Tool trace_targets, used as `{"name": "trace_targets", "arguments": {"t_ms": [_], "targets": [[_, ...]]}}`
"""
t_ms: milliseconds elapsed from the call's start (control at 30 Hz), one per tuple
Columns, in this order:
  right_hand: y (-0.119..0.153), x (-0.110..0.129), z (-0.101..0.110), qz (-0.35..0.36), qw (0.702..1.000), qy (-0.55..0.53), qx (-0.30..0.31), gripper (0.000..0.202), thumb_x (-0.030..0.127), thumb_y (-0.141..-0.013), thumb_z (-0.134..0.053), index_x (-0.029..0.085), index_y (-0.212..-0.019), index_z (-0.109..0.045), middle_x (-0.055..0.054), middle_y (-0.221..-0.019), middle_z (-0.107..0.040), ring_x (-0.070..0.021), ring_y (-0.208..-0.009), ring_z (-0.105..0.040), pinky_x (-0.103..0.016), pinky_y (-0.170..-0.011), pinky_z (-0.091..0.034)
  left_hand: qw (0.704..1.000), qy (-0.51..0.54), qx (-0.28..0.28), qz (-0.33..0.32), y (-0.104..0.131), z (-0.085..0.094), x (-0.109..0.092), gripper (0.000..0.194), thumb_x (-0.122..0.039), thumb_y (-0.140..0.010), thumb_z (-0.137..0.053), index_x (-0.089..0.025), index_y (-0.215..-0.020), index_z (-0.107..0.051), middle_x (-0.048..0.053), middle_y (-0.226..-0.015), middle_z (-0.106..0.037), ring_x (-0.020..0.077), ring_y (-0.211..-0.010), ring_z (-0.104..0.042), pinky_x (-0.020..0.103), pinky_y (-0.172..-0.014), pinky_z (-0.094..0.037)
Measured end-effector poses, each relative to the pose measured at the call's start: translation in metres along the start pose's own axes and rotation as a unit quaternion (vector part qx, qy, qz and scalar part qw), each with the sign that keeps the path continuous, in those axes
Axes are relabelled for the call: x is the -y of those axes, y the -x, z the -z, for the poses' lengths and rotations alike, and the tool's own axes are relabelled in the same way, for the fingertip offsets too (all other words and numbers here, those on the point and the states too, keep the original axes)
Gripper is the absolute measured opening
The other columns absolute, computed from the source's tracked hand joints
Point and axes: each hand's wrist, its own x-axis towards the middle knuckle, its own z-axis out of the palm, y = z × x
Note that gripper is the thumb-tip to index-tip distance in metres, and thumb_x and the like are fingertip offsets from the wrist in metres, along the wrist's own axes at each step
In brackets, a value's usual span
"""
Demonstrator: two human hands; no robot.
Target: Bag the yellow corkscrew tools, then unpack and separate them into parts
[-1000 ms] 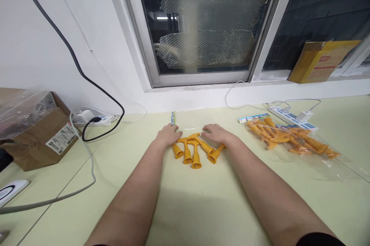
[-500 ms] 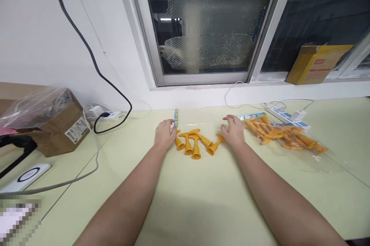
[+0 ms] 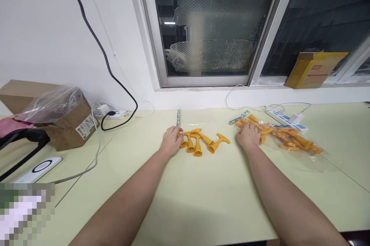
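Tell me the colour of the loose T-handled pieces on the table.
The loose T-handled pieces are yellow-orange; the head view shows it best.

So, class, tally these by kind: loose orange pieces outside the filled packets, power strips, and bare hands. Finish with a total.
Loose orange pieces: 5
Power strips, one left, one right: 2
Bare hands, left and right: 2
Total: 9
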Motion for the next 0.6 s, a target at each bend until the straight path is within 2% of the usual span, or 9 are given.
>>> {"name": "trace_targets", "arguments": {"t_ms": [200, 333, 467, 600], "targets": [[0.001, 0.013, -0.001, 0.106, 0.994, -0.013, 0.035, 0.055, 0.033, -0.087, -0.055, 0.018, -0.140, -0.057, -0.017, -0.135, -0.061, -0.0365, -0.125, -0.050, -0.052, -0.112, -0.028, 1.000, 0.004, 0.025, -0.010, -0.006, -0.003, 0.004, 0.020, -0.033, -0.097, -0.046, -0.025, -0.108, -0.061, 0.006, -0.118, -0.063, 0.0262, -0.118, -0.055, 0.043, -0.105, -0.042], [0.006, 0.024, -0.002, 0.140, 0.987, -0.071, 0.021, 0.034, 0.031, -0.090, -0.053, 0.023, -0.120, -0.069, -0.011, -0.120, -0.068, -0.0329, -0.118, -0.054, -0.052, -0.109, -0.031, 0.999, 0.003, 0.032, -0.019, -0.010, -0.006, 0.001, 0.020, -0.031, -0.098, -0.043, -0.026, -0.102, -0.062, 0.005, -0.114, -0.065, 0.0263, -0.117, -0.055, 0.043, -0.103, -0.042], [0.006, 0.025, 0.000, 0.115, 0.977, -0.174, -0.037, 0.022, 0.031, -0.092, -0.050, 0.023, -0.097, -0.069, -0.010, -0.103, -0.064, -0.0307, -0.108, -0.056, -0.049, -0.100, -0.040, 0.999, 0.015, 0.024, -0.029, -0.011, -0.006, 0.000, 0.020, -0.030, -0.098, -0.043, -0.026, -0.100, -0.062, 0.005, -0.111, -0.066, 0.0255, -0.115, -0.056, 0.042, -0.103, -0.042], [0.007, 0.023, 0.009, 0.101, 0.926, -0.339, -0.134, 0.021, 0.030, -0.092, -0.045, 0.020, -0.097, -0.063, -0.011, -0.103, -0.055, -0.0260, -0.103, -0.058, -0.039, -0.091, -0.049, 0.999, 0.019, 0.015, -0.041, -0.010, -0.005, 0.000, 0.019, -0.030, -0.097, -0.044, -0.025, -0.101, -0.062, 0.005, -0.111, -0.066, 0.0253, -0.114, -0.056, 0.041, -0.102, -0.043]]}}
